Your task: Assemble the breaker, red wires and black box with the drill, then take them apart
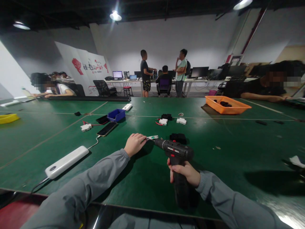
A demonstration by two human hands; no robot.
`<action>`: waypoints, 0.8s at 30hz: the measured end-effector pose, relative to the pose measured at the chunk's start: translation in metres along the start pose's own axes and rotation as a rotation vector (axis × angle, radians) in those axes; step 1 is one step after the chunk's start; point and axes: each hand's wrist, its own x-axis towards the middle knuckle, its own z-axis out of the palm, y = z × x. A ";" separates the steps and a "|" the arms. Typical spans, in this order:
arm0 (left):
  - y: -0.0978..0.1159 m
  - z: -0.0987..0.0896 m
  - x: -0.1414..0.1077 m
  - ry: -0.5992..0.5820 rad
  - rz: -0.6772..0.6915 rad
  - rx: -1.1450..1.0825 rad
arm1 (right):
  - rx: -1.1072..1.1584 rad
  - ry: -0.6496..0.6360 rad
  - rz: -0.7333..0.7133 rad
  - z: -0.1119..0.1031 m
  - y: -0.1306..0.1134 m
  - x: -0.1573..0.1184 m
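Observation:
My right hand (187,173) is wrapped around the handle of a black cordless drill (177,149), which points left. Its bit reaches toward the fingertips of my left hand (135,144), whose fingers are closed together; what they pinch is hidden. Right by those fingertips is a small white-and-green strip (152,137), touching or nearly touching them. Behind the drill lies a black part (178,138). Farther back are a white block with red wires (163,121), another white block (181,121) and a black block (166,117).
Left of my hands are a white power bank (66,162), a phone (107,129), a blue bin (116,115) and a wired white block (86,127). An orange tray (226,106) with black parts stands back right. Several people sit or stand around the green table (228,171) and beyond.

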 end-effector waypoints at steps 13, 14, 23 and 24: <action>0.004 0.000 -0.003 0.021 0.063 -0.056 | 0.135 0.529 -0.404 -0.036 -0.038 0.010; 0.006 0.000 -0.003 0.018 0.079 -0.080 | 0.073 0.664 -0.465 -0.047 -0.040 0.012; 0.016 -0.001 -0.007 -0.014 0.191 -0.236 | -1.217 1.329 -0.329 -0.185 -0.034 0.003; 0.017 -0.002 -0.007 -0.011 0.201 -0.236 | -1.349 1.266 -0.255 -0.195 -0.035 -0.003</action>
